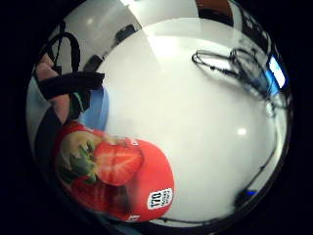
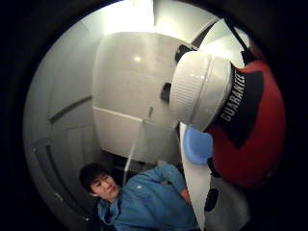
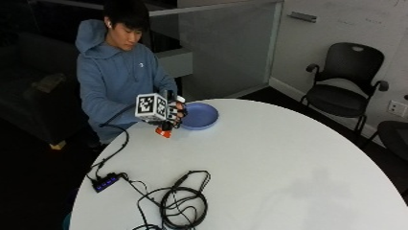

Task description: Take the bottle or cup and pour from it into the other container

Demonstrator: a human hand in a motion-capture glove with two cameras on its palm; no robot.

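Note:
My gloved right hand (image 3: pixel 175 113) grips a red bottle (image 3: pixel 165 130) at the table's far left side, right beside a blue bowl (image 3: pixel 199 116). The little finger side palm view shows the bottle's strawberry label (image 1: pixel 116 169) close to the palm, with strapped fingers (image 1: pixel 57 93) curled round it and the blue bowl (image 1: pixel 96 110) just behind. In the thumb side palm view the bottle (image 2: pixel 252 139) wears its white ribbed cap (image 2: pixel 201 89), and the bowl's rim (image 2: pixel 197 145) shows beside it. I cannot tell whether the bottle's base touches the table.
The round white table (image 3: pixel 280 158) carries a coil of black cables (image 3: pixel 183 201) and a small hub (image 3: pixel 105 182) near its front left edge. Black chairs (image 3: pixel 347 79) stand beyond the table at the right. The person's other hand is out of sight.

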